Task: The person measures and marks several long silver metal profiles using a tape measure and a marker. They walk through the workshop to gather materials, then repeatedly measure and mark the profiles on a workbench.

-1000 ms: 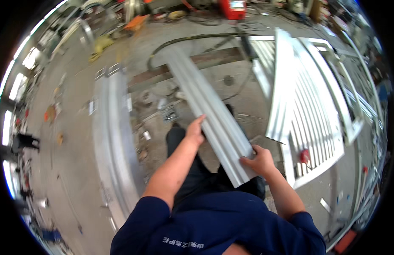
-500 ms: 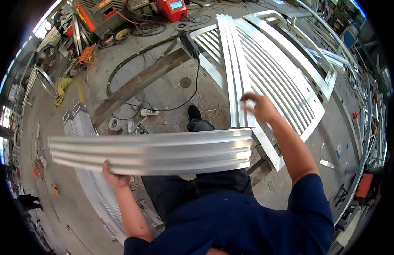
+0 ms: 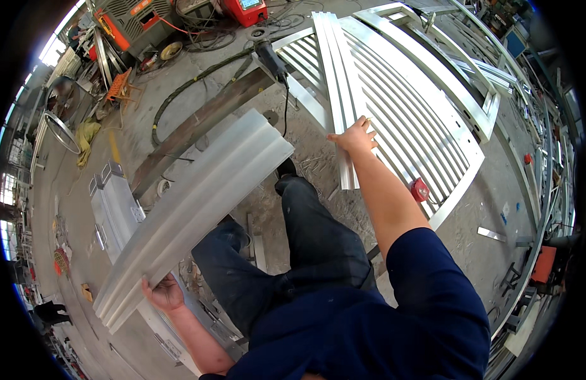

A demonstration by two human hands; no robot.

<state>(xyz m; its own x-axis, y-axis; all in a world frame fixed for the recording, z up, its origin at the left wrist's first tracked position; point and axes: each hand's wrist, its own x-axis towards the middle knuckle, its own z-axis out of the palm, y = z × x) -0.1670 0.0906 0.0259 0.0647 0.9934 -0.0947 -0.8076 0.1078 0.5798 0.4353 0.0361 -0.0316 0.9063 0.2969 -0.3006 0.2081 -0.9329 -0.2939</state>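
My left hand (image 3: 163,292) is closed on the lower edge of a long silver ribbed aluminium profile (image 3: 198,196). The piece is held up slantwise, its far end near my foot. A second ribbed aluminium profile (image 3: 336,69) lies across a slatted metal frame (image 3: 426,126). My right hand (image 3: 355,136) grips across this profile near its close end, thumb on the left edge and fingers on the right. On the frame's right part sits a small red round object (image 3: 419,190), its kind unclear. A dark corded angle grinder (image 3: 271,60) rests by the frame's far left corner.
A stack of silver profiles (image 3: 116,206) lies on the left, partly hidden under the held piece. A rusty steel beam (image 3: 204,130) and a thick dark cable (image 3: 173,95) cross the floor ahead. Further off are a red machine (image 3: 245,11) and another curved metal frame (image 3: 432,63).
The held profile has swung from level to slantwise, its right end going away from me and its left end nearer. My right hand has moved left onto the profile lying on the frame.
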